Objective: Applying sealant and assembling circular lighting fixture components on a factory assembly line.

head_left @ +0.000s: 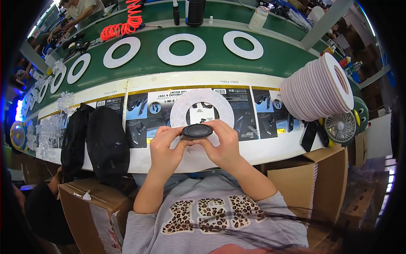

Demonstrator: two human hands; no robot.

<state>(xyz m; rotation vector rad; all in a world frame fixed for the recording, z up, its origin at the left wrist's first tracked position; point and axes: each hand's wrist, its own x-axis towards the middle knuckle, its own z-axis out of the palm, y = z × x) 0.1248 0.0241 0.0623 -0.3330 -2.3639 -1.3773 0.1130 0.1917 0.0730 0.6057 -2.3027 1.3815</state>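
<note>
A small black oval part [197, 131] with a raised rim and a dark grey face is held level between my two hands. My left hand [166, 144] pinches its left end with thumb and fingers. At the other end my right hand [223, 142] grips it the same way, the thumbs close together underneath. Just beyond and partly below lies a flat white ring [179, 106], its near edge hidden by my hands. Under the ring, printed black-and-white packaging sheets [241, 111] cover the white worktable [144, 158].
Several white rings [165, 50] rest on the green belt [148, 42] behind. To the left lie black fabric pieces [105, 144] and clear plastic pieces [48, 139]. A large ribbed spool [311, 86], small fan [340, 126] and black phone [309, 136] stand right. Cardboard boxes [292, 184] flank me.
</note>
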